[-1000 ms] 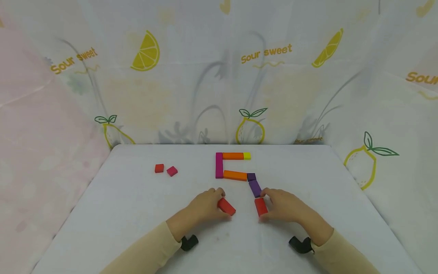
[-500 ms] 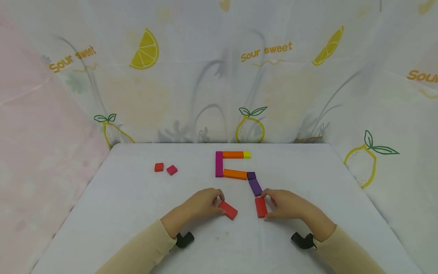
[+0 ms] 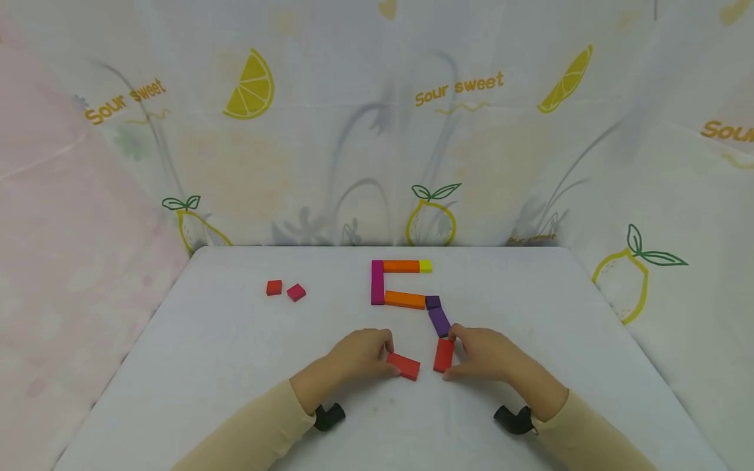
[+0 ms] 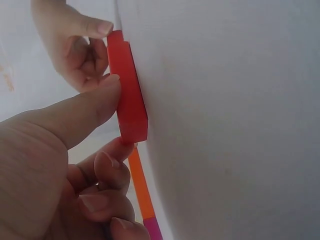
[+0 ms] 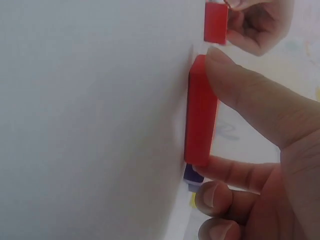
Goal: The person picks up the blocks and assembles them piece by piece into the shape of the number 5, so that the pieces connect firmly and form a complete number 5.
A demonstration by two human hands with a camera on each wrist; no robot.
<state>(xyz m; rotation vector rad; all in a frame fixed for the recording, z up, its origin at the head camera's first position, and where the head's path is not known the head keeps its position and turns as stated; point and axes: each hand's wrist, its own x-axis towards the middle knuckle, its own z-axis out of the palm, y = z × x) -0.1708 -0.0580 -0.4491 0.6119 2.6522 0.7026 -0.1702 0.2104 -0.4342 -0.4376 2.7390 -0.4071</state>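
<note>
My left hand holds a red block between thumb and index finger; it lies nearly crosswise on the table. In the left wrist view the thumb presses the long side of this red block and the index fingertip meets its end. My right hand pinches a second red block lengthwise, thumb at the near end and index finger at the far end. That block's far end is right at a purple block. A small gap shows between the two red blocks in the head view.
Beyond the purple block come a small dark purple cube, an orange block, a magenta block, another orange block and a yellow cube. A red cube and a pink cube lie on the white table at left.
The left hand has moved its red block rightward and turned it closer to level. The right hand has swung the near end of its red block to the left.
</note>
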